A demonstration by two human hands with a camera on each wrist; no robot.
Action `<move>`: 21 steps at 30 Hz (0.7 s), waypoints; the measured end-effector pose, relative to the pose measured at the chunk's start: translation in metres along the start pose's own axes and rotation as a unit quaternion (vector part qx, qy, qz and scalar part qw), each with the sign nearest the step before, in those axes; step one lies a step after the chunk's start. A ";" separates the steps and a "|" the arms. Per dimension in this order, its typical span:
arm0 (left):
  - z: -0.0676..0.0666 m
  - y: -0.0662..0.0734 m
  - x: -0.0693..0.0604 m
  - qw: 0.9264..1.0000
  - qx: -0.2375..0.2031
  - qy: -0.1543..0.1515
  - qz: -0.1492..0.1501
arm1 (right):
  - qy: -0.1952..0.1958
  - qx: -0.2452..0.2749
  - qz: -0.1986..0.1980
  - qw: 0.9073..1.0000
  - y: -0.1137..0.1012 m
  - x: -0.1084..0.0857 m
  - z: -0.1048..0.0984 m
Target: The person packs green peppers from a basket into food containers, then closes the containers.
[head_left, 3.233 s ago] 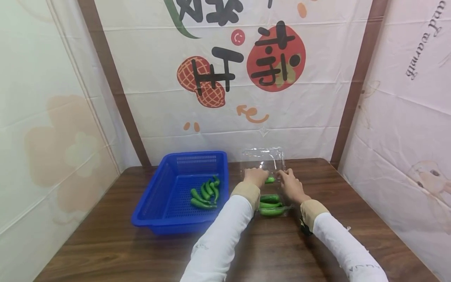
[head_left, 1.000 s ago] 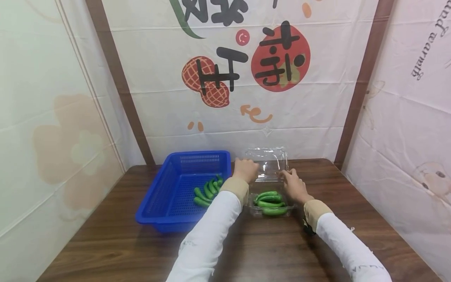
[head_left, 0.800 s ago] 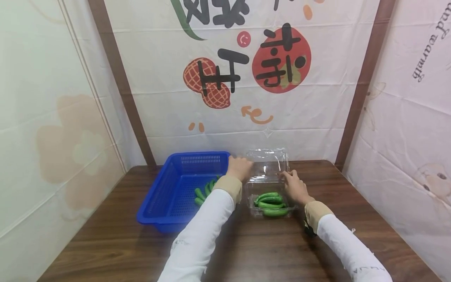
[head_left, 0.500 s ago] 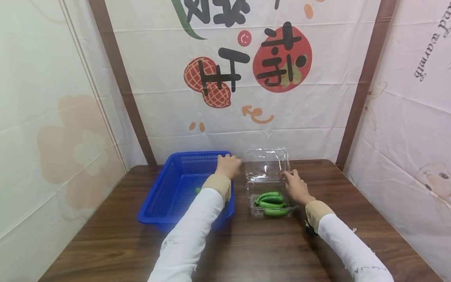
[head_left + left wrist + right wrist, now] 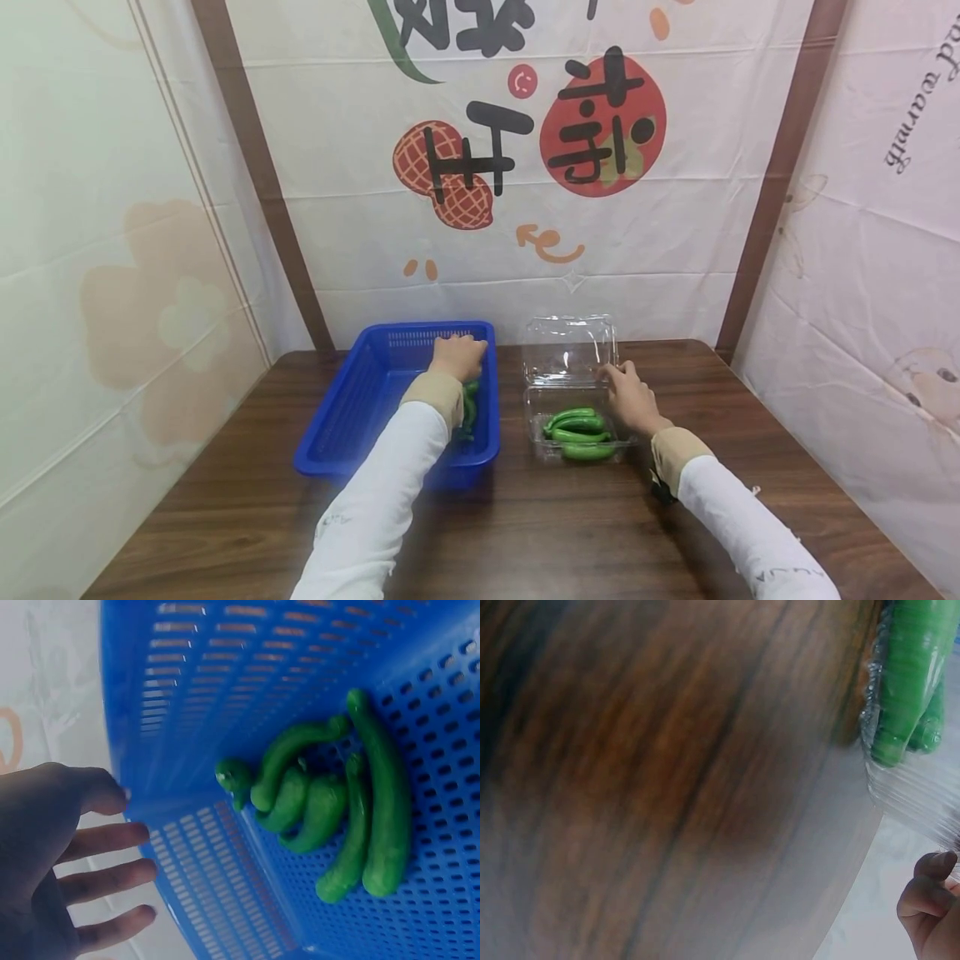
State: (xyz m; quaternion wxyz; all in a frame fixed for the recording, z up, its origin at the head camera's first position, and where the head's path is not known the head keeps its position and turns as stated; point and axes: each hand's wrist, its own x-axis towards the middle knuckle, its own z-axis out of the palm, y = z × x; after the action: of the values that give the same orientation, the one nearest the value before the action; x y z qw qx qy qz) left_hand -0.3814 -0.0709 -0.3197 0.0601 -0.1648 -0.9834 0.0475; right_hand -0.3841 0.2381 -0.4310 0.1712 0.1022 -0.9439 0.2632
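Observation:
My left hand (image 5: 459, 358) hovers over the blue plastic basket (image 5: 322, 433), fingers spread and holding nothing; the left wrist view shows the same hand (image 5: 67, 855) beside the basket's rim. Several green chili peppers (image 5: 386, 802) lie bunched on the perforated bottom, partly hidden by my arm in the head view. To the right, a clear plastic clamshell box (image 5: 534, 408) stands with its lid (image 5: 558, 350) raised. More green peppers (image 5: 577, 433) lie inside it. With curled fingers, my right hand (image 5: 632, 400) pinches the box's right edge near the hinge; its fingertips are partly hidden.
Both containers stand on a brown wood-grain table (image 5: 525, 533). A printed white curtain (image 5: 337, 233) hangs behind the table, with similar sheets at both sides. A narrow strip of table separates basket and box.
My left hand has let go of a pepper in the clear box and moved left over the basket. My right hand has stayed at the box's edge.

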 end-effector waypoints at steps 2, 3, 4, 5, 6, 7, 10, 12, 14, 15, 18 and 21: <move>0.000 -0.004 -0.002 1.000 -0.020 -0.023 0.006 | 0.001 0.001 0.002 1.000 0.000 0.000 0.000; 0.000 -0.006 -0.003 0.999 -0.032 -0.039 0.011 | 0.001 0.000 0.004 1.000 0.000 0.000 -0.001; -0.001 -0.008 -0.004 0.997 -0.047 -0.054 0.013 | 0.001 0.001 0.005 1.000 0.000 0.000 -0.001; -0.003 -0.008 -0.006 0.996 -0.061 -0.068 0.016 | 0.001 0.001 0.005 1.000 0.000 0.000 -0.001; -0.004 -0.009 -0.008 0.994 -0.072 -0.083 0.017 | 0.001 0.001 0.005 1.000 0.000 -0.001 -0.001; -0.006 -0.009 -0.010 0.992 -0.082 -0.096 0.017 | 0.001 0.001 0.004 1.000 0.000 -0.001 -0.001; -0.010 -0.010 -0.017 0.987 -0.104 -0.124 0.010 | 0.000 0.000 0.002 1.000 0.001 -0.001 -0.001; -0.010 -0.011 -0.020 0.984 -0.114 -0.138 0.003 | 0.000 -0.001 0.000 1.000 0.001 -0.001 -0.002; -0.009 -0.013 -0.022 0.980 -0.129 -0.149 -0.007 | 0.000 -0.001 0.000 1.000 0.001 -0.001 -0.002; -0.008 -0.014 -0.022 0.979 -0.132 -0.154 -0.009 | 0.000 -0.002 0.000 1.000 0.002 -0.001 -0.002; -0.003 -0.018 -0.022 0.975 -0.136 -0.173 -0.026 | 0.000 -0.002 0.000 1.000 0.002 -0.001 -0.002; 0.001 -0.024 -0.022 0.974 -0.130 -0.183 -0.040 | 0.001 -0.002 0.001 1.000 0.002 0.000 -0.002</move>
State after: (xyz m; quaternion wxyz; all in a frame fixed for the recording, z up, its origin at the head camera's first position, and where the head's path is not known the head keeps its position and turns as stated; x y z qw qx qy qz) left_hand -0.3688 -0.1007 -0.3203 -0.1409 -0.1201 -0.9813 -0.0536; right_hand -0.3838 0.2405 -0.4300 0.1725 0.1007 -0.9444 0.2611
